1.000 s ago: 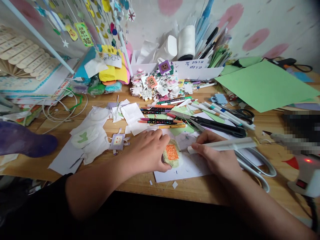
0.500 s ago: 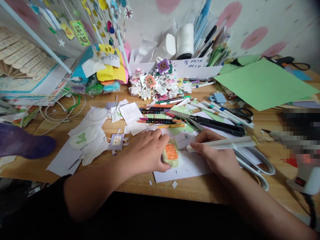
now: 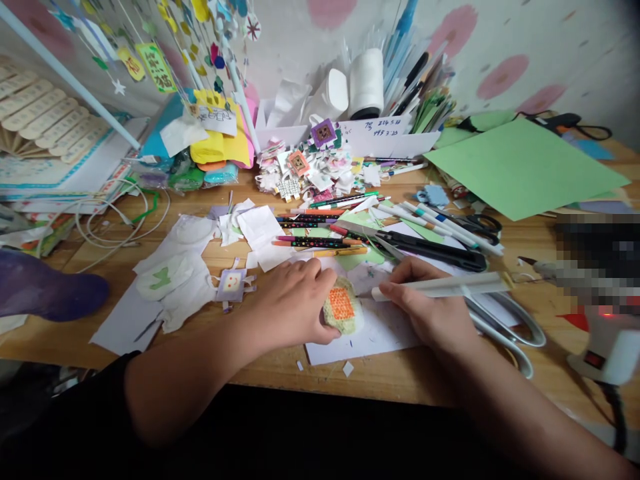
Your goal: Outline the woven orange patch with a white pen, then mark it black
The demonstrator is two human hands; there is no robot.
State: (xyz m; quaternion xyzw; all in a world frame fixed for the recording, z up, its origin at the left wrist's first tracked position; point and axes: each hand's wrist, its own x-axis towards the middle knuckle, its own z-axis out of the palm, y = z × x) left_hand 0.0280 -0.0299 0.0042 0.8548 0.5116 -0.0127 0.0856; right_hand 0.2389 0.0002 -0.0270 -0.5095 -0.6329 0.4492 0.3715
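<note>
My left hand (image 3: 293, 300) is closed around a small pale-green paper piece (image 3: 342, 307) with an orange grid patch, pressing it on a white sheet (image 3: 373, 337) near the desk's front edge. My right hand (image 3: 427, 303) grips a long white pen-like tool (image 3: 443, 286). The tool lies almost level, and its tip points left at the upper right edge of the paper piece.
Large scissors (image 3: 510, 330) lie under my right wrist. Black pliers-like cutters (image 3: 433, 250), coloured pens (image 3: 320, 241) and paper scraps (image 3: 177, 280) cover the wooden desk (image 3: 410, 377). A glue gun (image 3: 607, 347) stands at right, green paper (image 3: 520, 167) behind it.
Both hands with the paper piece and tool have shifted slightly up and left in view; the tool's tip is a bit nearer the paper piece.
</note>
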